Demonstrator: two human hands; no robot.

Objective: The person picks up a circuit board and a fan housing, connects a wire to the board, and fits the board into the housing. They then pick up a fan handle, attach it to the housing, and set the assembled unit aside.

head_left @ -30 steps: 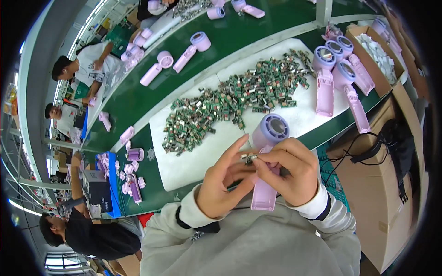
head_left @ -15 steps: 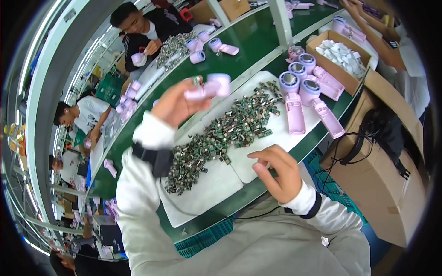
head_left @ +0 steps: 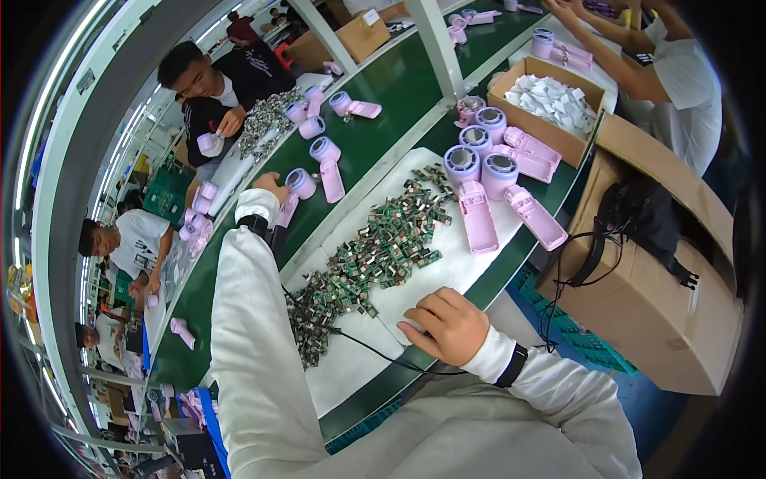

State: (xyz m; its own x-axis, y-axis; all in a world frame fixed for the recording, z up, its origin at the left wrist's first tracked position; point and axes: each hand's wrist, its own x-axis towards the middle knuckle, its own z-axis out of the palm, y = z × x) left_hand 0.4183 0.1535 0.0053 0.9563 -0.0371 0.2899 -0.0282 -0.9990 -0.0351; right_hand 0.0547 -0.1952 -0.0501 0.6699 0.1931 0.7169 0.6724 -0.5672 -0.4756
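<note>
My left hand (head_left: pixel 271 187) reaches far over the green bench, against a pink handheld fan (head_left: pixel 301 184) with a round lavender head. Its fingers are bent by the fan's head and handle, partly hidden. Just right of it lies another handheld fan (head_left: pixel 325 149). Low over the front of the white mat (head_left: pixel 351 391), my right hand (head_left: pixel 448 326) has loosely bent fingers and its thumb out, with nothing visible in it. Between my hands, small green circuit boards (head_left: pixel 383 247) lie heaped on the mat. Several fans with open handle shells (head_left: pixel 479 219) stand at the mat's right end.
A cardboard box of white pieces (head_left: pixel 550 104) stands beyond the fans. At right is a large carton (head_left: pixel 638 295) with a black bag (head_left: pixel 650 223). A black cable (head_left: pixel 383 363) crosses the mat. A metal post (head_left: pixel 437 48) rises from the bench; co-workers sit across and at right.
My left hand, which held a fan up over the boards, has moved away to the far left onto the bench. My right hand's fingers have curled in. The view has shifted.
</note>
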